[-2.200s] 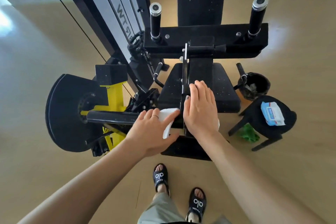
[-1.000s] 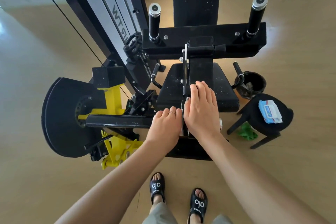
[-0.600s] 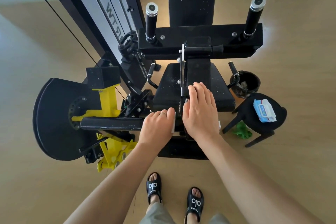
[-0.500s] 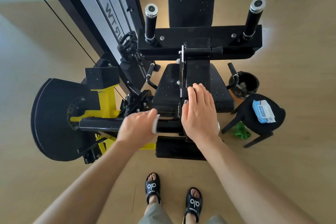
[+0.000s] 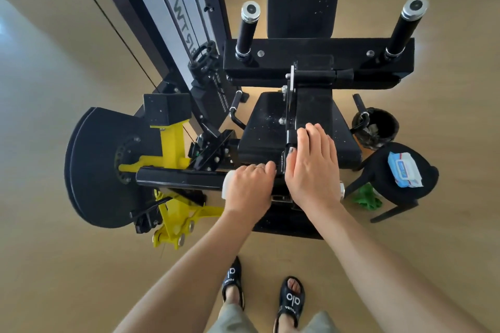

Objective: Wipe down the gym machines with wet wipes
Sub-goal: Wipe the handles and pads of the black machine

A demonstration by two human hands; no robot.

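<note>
Wooden flooring surrounds the gym machine (image 5: 295, 121) at frame centre, where the left hand (image 5: 250, 188) grips a wet wipe (image 5: 226, 184) round the black bar (image 5: 178, 178) and should slide with firm pressure while the flat, open right hand (image 5: 313, 167) steadies the seat (image 5: 267, 127).

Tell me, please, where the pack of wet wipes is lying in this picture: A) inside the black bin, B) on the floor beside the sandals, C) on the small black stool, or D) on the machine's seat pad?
C: the pack of wet wipes lies flat on the top of the small black stool, to the right of the machine, with the black bin just behind it.
</note>
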